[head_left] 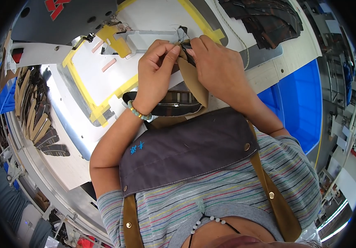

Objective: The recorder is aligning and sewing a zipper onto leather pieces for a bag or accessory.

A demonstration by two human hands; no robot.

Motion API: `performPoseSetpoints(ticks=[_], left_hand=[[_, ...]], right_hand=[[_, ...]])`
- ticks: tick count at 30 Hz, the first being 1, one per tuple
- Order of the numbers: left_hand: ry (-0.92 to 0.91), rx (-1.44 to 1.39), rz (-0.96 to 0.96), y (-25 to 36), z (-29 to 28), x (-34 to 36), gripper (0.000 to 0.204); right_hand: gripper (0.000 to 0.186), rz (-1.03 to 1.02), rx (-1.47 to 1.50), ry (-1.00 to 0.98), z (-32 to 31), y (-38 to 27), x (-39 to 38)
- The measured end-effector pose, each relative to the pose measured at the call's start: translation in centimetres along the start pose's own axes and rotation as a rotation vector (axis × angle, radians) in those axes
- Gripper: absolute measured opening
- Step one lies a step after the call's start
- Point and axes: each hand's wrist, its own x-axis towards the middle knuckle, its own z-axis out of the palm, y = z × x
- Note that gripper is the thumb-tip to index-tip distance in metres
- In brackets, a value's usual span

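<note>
Both grips, left hand [155, 70] and right hand [219, 68], are pinching the top end of a zippered fabric piece [193, 78], fingertips nearly meeting. It's hanging at 12 o'clock by the table [124, 76], looking light, floppy, probably not slippery; I'd be grabbing fabric, not zipper [176, 105].

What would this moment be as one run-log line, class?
left hand: pinching end of tan fabric piece | right hand: gripping same end | silver zipper: nearer body than hands | blue bin: person's right
</note>
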Motion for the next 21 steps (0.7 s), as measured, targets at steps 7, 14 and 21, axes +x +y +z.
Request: performPoseSetpoints(ticks=[7, 14, 21], left_hand=[[-0.006, 0.135, 0.110, 0.0, 0.0, -0.1, 0.015], [-0.044, 0.062, 0.088, 0.0, 0.5, -0.4, 0.015], [-0.062, -0.001, 0.110, -0.8, -0.2, 0.2, 0.016]], right_hand=[[0.016, -0.031, 0.047, 0.041, 1.2, 0.8, -0.1], [0.025, 0.085, 0.251, 0.219, 1.6, 1.8, 0.4], [0.036, 0.227, 0.805, -0.036, 1.3, 2.2, 1.0]])
